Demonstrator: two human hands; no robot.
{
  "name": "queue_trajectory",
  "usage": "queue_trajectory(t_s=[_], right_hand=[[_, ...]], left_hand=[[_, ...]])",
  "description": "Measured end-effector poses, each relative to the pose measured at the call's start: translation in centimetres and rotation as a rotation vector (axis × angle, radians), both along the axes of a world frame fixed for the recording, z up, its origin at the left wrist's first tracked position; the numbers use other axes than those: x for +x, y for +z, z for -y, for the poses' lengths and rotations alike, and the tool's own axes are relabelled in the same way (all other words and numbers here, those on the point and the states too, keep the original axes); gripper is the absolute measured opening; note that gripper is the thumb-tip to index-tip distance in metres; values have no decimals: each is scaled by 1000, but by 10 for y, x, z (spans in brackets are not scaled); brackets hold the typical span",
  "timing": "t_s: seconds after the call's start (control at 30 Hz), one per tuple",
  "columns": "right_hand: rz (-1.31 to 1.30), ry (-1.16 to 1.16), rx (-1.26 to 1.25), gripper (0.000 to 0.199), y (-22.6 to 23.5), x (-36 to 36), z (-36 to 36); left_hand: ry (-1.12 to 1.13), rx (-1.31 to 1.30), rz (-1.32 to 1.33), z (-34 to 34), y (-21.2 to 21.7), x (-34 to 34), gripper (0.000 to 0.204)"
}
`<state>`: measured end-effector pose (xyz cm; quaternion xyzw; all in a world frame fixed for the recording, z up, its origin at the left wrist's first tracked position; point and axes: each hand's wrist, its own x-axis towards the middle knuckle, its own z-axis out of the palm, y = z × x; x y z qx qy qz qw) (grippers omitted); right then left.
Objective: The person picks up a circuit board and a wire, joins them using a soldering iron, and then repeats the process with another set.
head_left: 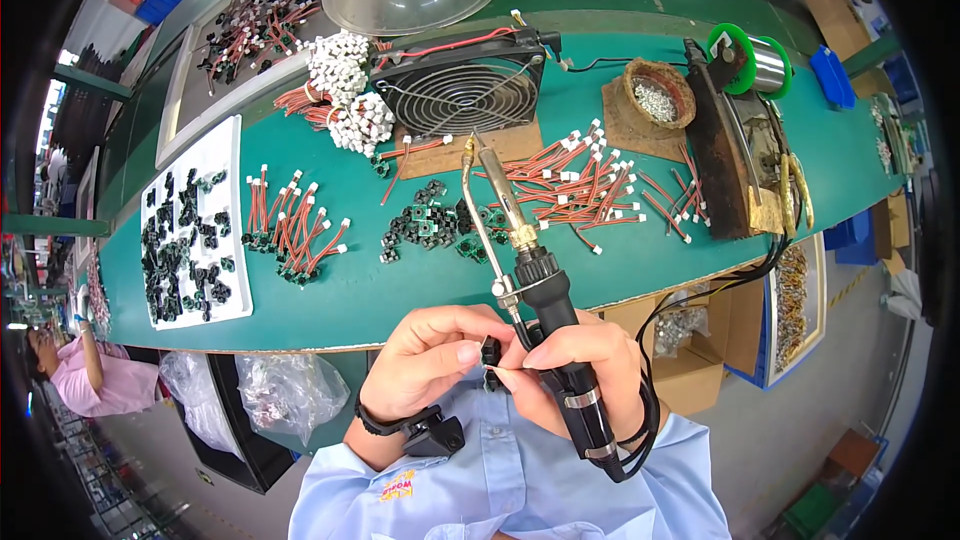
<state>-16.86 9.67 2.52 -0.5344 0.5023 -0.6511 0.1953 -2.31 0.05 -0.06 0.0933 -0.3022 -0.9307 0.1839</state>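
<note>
There is one small black part (490,351), right at the fingertips. Past the fingers sit one black fan (460,90) and two bunches of white-tipped wires (338,65). Far off to the fingers' left is one white tray (239,290); off to their right are one brown bowl (683,93) and one green spool (768,68). The left hand (425,365) pinches the black part. The right hand (595,370) is curled around one soldering iron (552,295); I can't tell if its fingertips touch the part too.
</note>
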Motion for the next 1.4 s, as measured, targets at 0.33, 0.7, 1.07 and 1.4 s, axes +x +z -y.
queue_trajectory(t_s=[0.33, 0.7, 1.07, 1.4], right_hand=[[7, 9, -13, 38, -4, 2, 1], [-47, -14, -12, 39, -5, -2, 2], [-46, -28, -2, 37, -7, -2, 0], [-39, -28, 25, 38, -7, -3, -1]], left_hand=[[4, -24, 2, -1, 0, 1, 26], [57, 31, 193, -4, 9, -1, 20], [61, -8, 204, -4, 8, -1, 19], [68, -35, 217, -5, 7, -1, 19]])
